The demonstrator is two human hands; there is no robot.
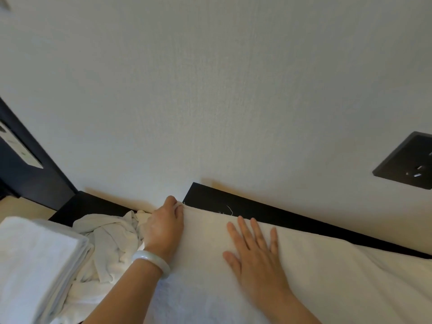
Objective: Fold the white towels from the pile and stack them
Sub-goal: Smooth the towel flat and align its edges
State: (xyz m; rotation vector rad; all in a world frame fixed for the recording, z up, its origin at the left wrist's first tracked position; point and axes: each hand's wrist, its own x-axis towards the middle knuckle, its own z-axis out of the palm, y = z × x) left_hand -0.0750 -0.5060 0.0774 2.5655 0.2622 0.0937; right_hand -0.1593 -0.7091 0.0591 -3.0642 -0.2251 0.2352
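A white towel lies spread flat on the dark table, filling the lower right of the view. My left hand, with a pale bangle on the wrist, grips the towel's far left corner near the wall. My right hand lies flat on the towel, palm down, fingers apart. Left of my left hand is a crumpled pile of white towels. A stack of folded white towels sits at the far left.
The dark table butts against a white wall just beyond the towel. A black wall socket is at the right. A dark panel with a white device stands at the left.
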